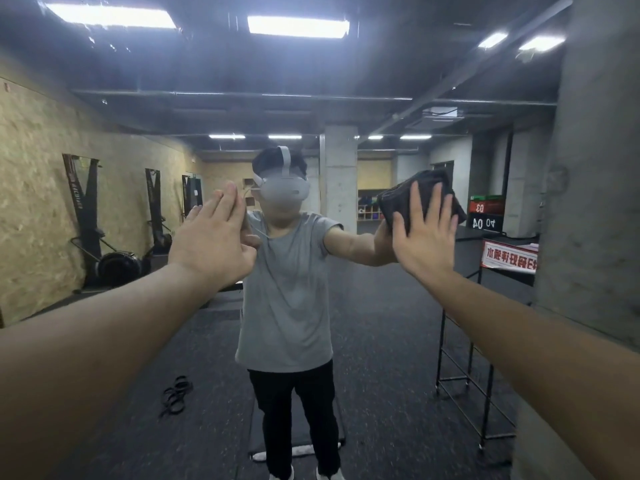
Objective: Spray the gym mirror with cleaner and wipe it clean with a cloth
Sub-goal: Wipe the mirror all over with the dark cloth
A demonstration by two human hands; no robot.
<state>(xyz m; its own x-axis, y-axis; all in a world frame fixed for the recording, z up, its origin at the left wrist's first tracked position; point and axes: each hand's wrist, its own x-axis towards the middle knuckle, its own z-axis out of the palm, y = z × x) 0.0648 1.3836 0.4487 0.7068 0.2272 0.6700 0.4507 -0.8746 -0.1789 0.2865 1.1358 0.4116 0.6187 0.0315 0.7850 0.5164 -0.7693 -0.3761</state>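
The gym mirror [381, 323] fills nearly the whole view and reflects a person in a grey T-shirt and black trousers standing in the gym. My right hand [424, 233] is flat, fingers straight and spread, pressing a folded dark cloth [398, 199] against the glass at the upper right. My left hand [213, 237] is raised at the same height, fingers straight and together, its fingertips at the glass by its own reflection. It holds nothing. No spray bottle is in view.
A grey concrete pillar [595, 168] borders the mirror on the right. The reflection shows a black metal rack [464, 382], a floor mat [298, 448], black resistance bands [175, 396] on the dark floor and exercise machines [114, 261] along a chipboard wall.
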